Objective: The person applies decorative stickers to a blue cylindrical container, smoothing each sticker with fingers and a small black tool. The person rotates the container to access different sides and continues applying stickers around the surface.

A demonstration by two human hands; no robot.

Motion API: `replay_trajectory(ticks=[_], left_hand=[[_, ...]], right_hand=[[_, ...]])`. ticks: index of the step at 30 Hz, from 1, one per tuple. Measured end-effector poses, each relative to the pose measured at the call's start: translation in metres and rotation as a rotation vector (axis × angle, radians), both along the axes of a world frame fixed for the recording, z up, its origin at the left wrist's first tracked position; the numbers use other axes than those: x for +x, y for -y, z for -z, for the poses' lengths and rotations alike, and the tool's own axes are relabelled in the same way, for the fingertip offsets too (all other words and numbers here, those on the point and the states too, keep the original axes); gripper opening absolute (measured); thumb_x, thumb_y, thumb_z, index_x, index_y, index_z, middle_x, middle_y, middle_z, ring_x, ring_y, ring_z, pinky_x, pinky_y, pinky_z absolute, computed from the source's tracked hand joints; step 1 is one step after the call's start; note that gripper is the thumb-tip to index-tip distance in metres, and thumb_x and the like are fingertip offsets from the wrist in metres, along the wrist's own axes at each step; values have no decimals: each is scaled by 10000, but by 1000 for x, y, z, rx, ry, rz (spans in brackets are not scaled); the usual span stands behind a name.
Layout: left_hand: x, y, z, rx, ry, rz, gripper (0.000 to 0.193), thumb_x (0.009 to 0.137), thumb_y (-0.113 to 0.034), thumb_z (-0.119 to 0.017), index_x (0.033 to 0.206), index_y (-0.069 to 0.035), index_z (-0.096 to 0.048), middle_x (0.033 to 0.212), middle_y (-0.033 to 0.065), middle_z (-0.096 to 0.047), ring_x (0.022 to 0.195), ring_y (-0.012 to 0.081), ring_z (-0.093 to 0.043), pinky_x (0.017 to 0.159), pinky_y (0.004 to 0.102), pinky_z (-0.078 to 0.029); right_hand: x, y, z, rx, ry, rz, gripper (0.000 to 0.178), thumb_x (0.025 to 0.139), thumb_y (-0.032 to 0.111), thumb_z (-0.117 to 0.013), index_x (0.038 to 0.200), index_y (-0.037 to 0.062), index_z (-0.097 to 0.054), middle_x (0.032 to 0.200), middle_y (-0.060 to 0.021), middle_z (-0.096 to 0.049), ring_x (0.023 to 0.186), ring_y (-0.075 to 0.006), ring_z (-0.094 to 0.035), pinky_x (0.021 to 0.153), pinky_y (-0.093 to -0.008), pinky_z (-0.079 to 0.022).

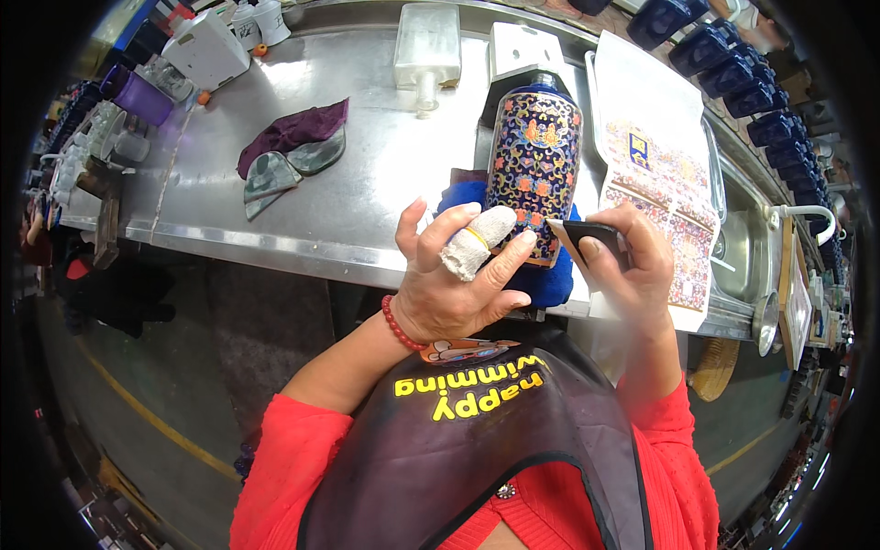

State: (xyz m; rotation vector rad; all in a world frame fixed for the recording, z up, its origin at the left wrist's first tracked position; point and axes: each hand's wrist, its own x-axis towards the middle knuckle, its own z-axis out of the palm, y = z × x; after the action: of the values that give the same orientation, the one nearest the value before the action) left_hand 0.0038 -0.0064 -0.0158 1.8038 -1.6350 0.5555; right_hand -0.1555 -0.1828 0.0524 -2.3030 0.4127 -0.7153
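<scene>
A dark blue bottle (536,151) covered in a colourful floral pattern lies in front of me, its neck pointing away, on a blue cloth (553,286). My left hand (458,270) is at the bottle's near left side with fingers spread. One finger wears a white cloth finger cover (477,240) with a yellow band, which overlaps the bottle's edge; whether it presses on it I cannot tell. In my right hand (637,261) a flat black scraper (594,236) is pinched between thumb and fingers. Its pale tip points left at the bottle's near right side.
Printed floral sheets (665,174) lie right of the bottle, beside a sink (747,238). A clear glass bottle (428,55) lies at the back of the metal table (367,197). Purple and grey cloths (295,147) are at the left. Blue bottles (733,78) line the far right.
</scene>
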Motion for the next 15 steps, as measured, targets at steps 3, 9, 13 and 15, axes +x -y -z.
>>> replay_trajectory(ticks=[3,9,13,15], left_hand=[[-1,2,-1,-15,-25,5,522,1004,-602,-490,1227,-198,-733,1262,56,-664,1279,273,-428,1168,573,-184],[-2,1,-3,28,-37,4,533,976,-626,-535,1232,-198,-724,1290,75,-653,1288,292,-423,1192,566,-171],[-4,4,-3,-7,-43,10,531,1004,-586,-494,1217,-151,-713,1285,64,-622,1293,269,-439,1149,599,-197],[-4,4,-3,-17,-46,17,532,1001,-586,-499,1217,-149,-711,1285,66,-620,1297,269,-437,1148,603,-196]], right_hand=[[0,-1,1,20,-1,20,166,844,38,-732,997,-6,-686,805,-79,-633,681,-173,-586,610,-297,-448],[1,0,0,22,29,20,162,836,47,-740,983,-2,-696,796,-90,-644,667,-194,-608,604,-310,-469],[-1,-1,-1,74,-8,-11,164,868,9,-705,1020,-34,-664,846,-64,-607,749,-132,-548,660,-260,-415],[-1,-2,-1,72,-16,-3,164,868,10,-705,1021,-34,-664,851,-65,-607,749,-131,-548,659,-259,-417]])
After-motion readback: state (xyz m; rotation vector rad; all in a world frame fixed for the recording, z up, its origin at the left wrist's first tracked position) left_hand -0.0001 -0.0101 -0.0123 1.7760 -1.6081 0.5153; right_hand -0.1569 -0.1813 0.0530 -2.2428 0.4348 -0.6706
